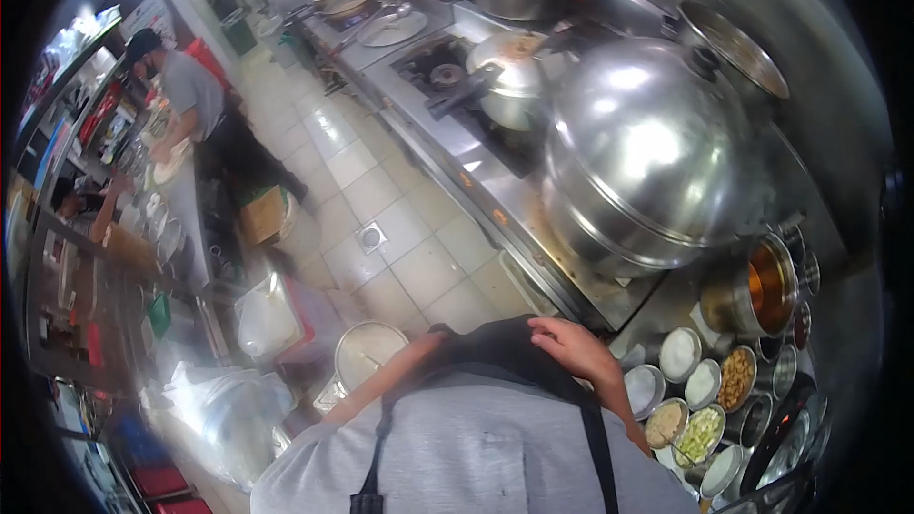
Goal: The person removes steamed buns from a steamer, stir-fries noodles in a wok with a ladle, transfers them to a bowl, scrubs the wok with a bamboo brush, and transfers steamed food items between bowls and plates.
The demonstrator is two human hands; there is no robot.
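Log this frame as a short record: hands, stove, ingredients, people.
left hand: left hand by apron, fingers unclear
right hand: right hand by apron, grip unclear
stove: large domed lid, lidded pan with dark handle
ingredients: bowl of chopped greens, bowl of brown pieces
beside bowls: steel pot, orange contents
people: co-worker, dark cap, at left counter

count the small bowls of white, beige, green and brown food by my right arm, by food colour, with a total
white food: 4
beige food: 1
green food: 1
brown food: 1
total: 7

Contents of some other containers are too unclear to tell.
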